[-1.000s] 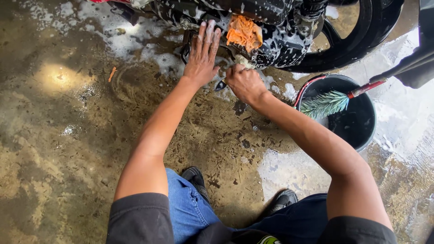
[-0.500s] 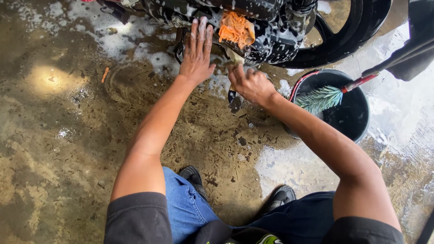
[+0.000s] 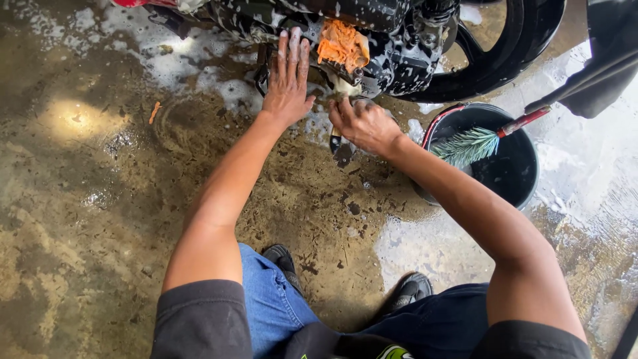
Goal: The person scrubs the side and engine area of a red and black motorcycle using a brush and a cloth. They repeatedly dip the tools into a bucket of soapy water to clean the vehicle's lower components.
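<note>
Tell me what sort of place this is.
Probably a motorcycle wash bay: a soapy motorcycle engine under the left hand, wet concrete floor with suds, and a black bucket holding a bristle brush.

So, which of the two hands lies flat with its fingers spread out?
The left hand: it presses open-palmed against the soapy motorcycle engine, fingers pointing up. The right hand is curled into a loose fist lower down, near the black bucket.

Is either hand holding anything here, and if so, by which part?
The left hand lies flat and open on the soapy motorcycle, gripping nothing. The right hand is curled near its underside; whether it holds something cannot be told.
</note>
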